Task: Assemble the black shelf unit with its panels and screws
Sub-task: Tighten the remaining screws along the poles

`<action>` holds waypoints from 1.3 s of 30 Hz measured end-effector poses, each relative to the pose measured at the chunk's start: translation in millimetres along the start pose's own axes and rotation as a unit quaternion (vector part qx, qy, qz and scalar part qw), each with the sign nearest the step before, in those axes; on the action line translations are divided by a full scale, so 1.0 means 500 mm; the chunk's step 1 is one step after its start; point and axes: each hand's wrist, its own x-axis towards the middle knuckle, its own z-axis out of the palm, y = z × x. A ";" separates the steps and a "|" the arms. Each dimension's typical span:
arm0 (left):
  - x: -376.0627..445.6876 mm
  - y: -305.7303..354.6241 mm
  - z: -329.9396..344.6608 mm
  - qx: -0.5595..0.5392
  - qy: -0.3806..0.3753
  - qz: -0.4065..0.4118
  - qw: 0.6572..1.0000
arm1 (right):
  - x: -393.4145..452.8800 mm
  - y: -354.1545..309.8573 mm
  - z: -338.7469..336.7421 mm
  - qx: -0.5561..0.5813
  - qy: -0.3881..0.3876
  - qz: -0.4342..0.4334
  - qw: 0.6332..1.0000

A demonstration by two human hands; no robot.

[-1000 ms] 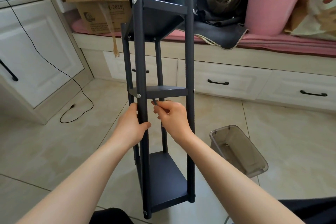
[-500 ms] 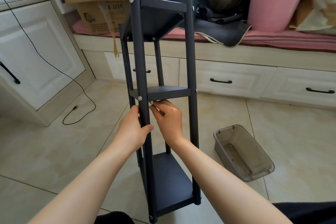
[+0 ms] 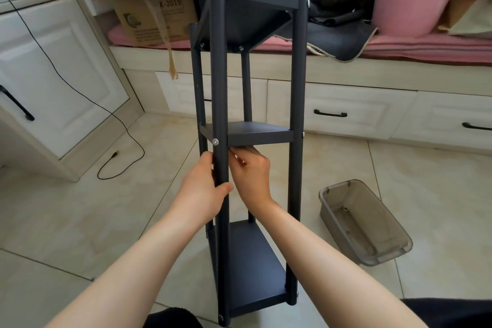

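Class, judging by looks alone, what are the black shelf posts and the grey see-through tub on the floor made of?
Black round shelf posts: probably painted metal tube, given the matte, faintly textured finish and silver screw heads. Grey see-through tub: plastic, translucent and smoky, with a thin moulded rim.

The shelf unit (image 3: 255,138) is stood upright on the tiled floor (image 3: 66,208). Its front post (image 3: 219,88) is gripped by the left hand (image 3: 205,192); the right hand (image 3: 251,176) is held under the middle shelf (image 3: 259,133).
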 end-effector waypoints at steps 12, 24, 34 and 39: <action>-0.005 0.008 -0.001 0.027 0.004 0.003 1.000 | -0.034 -0.011 -0.070 0.000 -0.090 0.096 0.991; -0.015 0.009 -0.007 0.025 -0.001 -0.004 1.000 | 0.006 -0.067 -0.135 -0.092 -0.184 0.065 0.976; -0.012 0.008 -0.002 0.032 -0.004 -0.003 0.999 | 0.018 -0.083 -0.132 -0.122 -0.158 0.056 0.978; -0.010 0.004 -0.001 0.035 -0.003 0.005 0.999 | 0.000 -0.070 -0.123 -0.114 -0.117 0.025 0.986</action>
